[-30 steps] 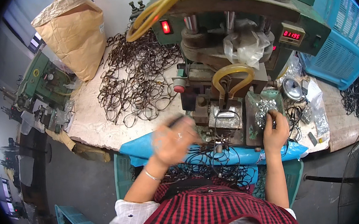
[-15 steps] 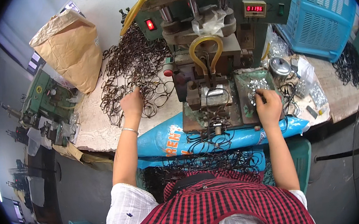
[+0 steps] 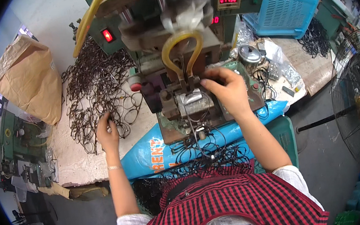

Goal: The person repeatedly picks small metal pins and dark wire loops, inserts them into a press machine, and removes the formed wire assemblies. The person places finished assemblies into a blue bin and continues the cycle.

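Right hand (image 3: pixel 230 92) has moved from tray (image 3: pixel 243 68) to die (image 3: pixel 194 106) on the press (image 3: pixel 203 45), apparently shifting work there; left hand (image 3: pixel 107 133) curls at loops (image 3: pixel 94 88) left of it, both grips unclear.

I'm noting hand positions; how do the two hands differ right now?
The left hand is at the dark loops; the right hand is beside the yellow tube. The left hand points up the picture; the right hand angles leftward. A bracelet circles the left wrist; none shows on the right. Both are gloveless.

Two hands (image 3: pixel 230 93) (image 3: pixel 108 135) — one paper sack (image 3: pixel 32 79), one lidded pot (image 3: pixel 249 54), one fan (image 3: pixel 356 100) — dark loops (image 3: pixel 95 62) uncountable.
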A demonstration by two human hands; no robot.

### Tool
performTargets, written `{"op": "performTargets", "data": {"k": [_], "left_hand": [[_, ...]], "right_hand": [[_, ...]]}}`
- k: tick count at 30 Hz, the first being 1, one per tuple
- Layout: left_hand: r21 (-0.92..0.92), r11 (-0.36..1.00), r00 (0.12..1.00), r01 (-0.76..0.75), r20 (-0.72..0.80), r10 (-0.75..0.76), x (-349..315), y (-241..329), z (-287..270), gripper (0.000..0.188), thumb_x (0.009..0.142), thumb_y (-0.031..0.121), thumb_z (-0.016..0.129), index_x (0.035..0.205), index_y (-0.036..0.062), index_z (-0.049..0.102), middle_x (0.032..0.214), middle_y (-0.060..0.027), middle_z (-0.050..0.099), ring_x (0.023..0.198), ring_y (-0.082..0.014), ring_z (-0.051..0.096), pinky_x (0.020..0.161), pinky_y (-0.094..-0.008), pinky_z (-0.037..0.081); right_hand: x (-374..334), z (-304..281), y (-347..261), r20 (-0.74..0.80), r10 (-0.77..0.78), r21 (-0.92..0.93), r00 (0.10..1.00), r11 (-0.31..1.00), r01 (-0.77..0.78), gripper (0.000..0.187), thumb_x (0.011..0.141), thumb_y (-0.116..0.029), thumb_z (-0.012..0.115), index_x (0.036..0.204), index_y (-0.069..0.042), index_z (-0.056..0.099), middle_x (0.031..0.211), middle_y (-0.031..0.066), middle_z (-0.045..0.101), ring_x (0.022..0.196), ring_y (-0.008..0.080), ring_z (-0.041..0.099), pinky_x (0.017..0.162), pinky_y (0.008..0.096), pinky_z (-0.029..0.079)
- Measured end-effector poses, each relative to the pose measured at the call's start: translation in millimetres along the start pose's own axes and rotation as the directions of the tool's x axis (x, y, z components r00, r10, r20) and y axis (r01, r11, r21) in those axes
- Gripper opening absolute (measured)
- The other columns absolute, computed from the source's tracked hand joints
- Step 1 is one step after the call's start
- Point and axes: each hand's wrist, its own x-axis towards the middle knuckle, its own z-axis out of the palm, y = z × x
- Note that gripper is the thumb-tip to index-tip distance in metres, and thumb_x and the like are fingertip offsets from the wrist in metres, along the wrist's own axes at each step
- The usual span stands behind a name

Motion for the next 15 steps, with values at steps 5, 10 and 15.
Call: {"op": "performTargets", "data": {"k": [5, 10, 15], "left_hand": [[-0.270, 0.894, 0.885, 0.359, -0.207, -0.418, -49.9, 0.3, 15.7, 0.028, 0.097, 0.002, 0.065, 0.125, -0.0016, 0.062, 0.106, -0.0124, 0.071, 0.098, -0.0189, 0.067, 0.091, -0.0306, 0.052], [-0.628, 0.756, 0.876, 0.184, -0.244, -0.416, 18.7, 118.0, -17.4, 0.057, 0.095, -0.009, 0.063, 0.143, 0.0018, 0.033, 0.105, -0.0121, 0.068, 0.092, -0.0190, 0.069, 0.096, -0.0296, 0.052], [-0.891, 0.428, 0.986, -0.153, -0.169, 0.001, 52.4, 221.7, -64.5, 0.069, 0.087, -0.015, 0.065, 0.143, 0.0022, 0.030, 0.099, -0.0139, 0.070, 0.092, -0.0210, 0.072, 0.092, -0.0333, 0.056]], "right_hand": [[-10.0, 12.9, -7.9, -0.054, -0.304, -0.159, 0.951, 0.943, 0.292, 0.012, 0.085, -0.002, 0.072, 0.096, -0.001, 0.076, 0.094, 0.0112, 0.075, 0.092, 0.0250, 0.070, 0.086, 0.0357, 0.053], [-18.0, 39.8, -6.9, -0.094, -0.146, 0.097, 0.985, 0.983, 0.155, 0.027, 0.085, 0.001, 0.071, 0.112, 0.002, 0.067, 0.092, 0.0089, 0.073, 0.093, 0.0174, 0.069, 0.087, 0.0314, 0.052], [-17.5, 39.0, -9.9, -0.008, -0.023, 0.295, 1.000, 0.955, 0.025, 0.055, 0.087, 0.002, 0.071, 0.136, 0.006, 0.047, 0.094, 0.0061, 0.071, 0.099, 0.0133, 0.065, 0.096, 0.0271, 0.046]]}}
